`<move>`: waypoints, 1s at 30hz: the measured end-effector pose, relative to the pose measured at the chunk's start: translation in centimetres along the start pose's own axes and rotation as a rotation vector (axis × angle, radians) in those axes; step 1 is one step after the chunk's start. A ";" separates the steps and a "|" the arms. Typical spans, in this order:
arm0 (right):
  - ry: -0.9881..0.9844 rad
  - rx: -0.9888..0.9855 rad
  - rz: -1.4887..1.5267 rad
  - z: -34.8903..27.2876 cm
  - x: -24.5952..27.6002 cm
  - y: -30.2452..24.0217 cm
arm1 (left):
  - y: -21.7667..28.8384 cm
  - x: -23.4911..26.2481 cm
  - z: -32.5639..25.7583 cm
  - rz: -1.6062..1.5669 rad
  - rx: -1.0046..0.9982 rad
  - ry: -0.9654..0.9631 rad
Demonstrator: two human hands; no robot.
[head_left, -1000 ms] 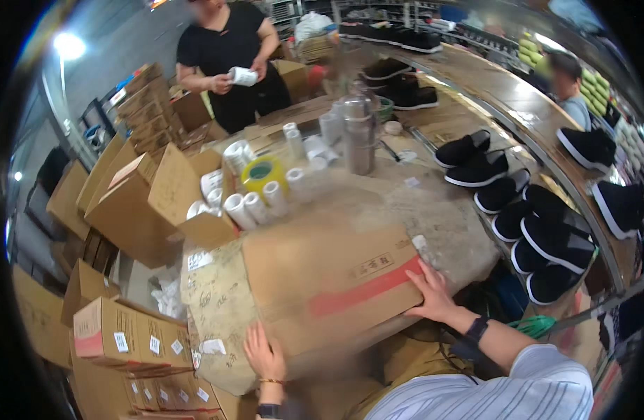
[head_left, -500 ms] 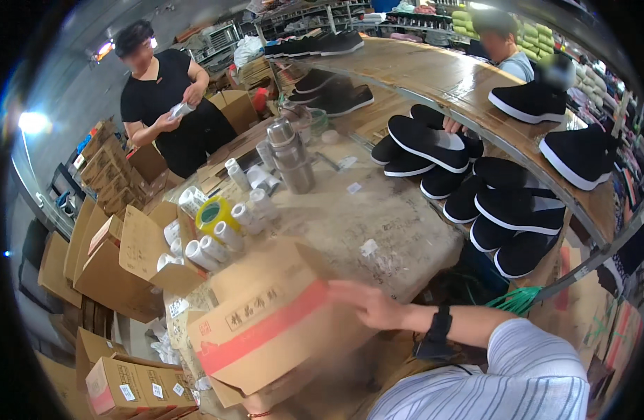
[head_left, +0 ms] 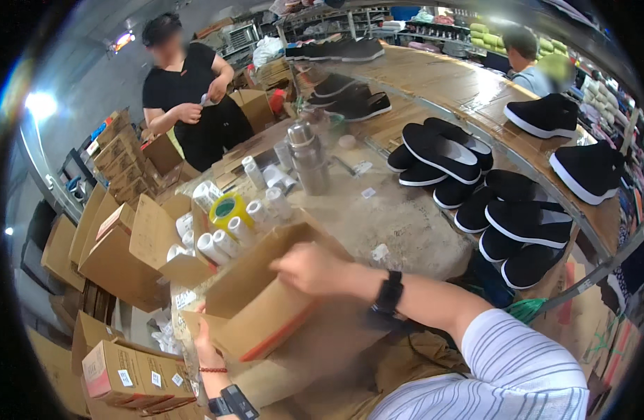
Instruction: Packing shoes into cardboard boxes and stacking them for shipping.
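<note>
— That cardboard box (head_left: 255,308) is tilted over the table (head_left: 406,224) edge. Left hand (head_left: 204,348) pinches its lower flap; right hand (head_left: 311,269) lies spread on top.

— Could slip (only one grip), knocking those tape rolls (head_left: 224,241).

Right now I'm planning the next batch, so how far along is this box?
Done: one red-taped flap side of the cardboard box is shut, and it rests tilted on the worktable. In hand: the left hand grips its lower corner while the right hand reaches over its open top. Left: many black shoes lie unboxed on the table, and nothing shows inside the box.
</note>
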State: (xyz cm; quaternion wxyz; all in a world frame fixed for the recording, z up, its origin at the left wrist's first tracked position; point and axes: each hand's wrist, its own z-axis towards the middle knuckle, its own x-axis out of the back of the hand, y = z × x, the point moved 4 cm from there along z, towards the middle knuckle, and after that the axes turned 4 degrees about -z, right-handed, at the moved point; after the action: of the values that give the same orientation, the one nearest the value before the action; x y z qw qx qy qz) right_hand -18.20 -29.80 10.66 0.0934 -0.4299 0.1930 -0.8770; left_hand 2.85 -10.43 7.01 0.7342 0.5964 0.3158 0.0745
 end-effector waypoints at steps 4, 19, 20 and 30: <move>-0.072 -0.096 0.141 1.7 -3.0 1.9 | -1.1 0.4 0.7 0.570 -0.157 0.189; -0.048 -0.263 0.103 -1.0 1.8 6.1 | -0.8 -1.6 -1.5 1.135 -0.407 0.155; -0.099 -0.260 0.056 -0.9 2.4 6.6 | 0.3 -4.1 -2.0 1.194 -0.380 0.223; 0.138 -0.302 0.129 -2.0 4.3 5.2 | 4.7 -7.3 -2.7 1.104 -0.543 0.320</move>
State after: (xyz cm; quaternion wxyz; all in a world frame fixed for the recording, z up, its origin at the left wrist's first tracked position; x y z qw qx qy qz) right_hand -22.43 -35.43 10.40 0.0704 -0.3645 0.3554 -0.8578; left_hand -3.10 -10.41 13.85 0.6565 0.4454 0.0376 0.6077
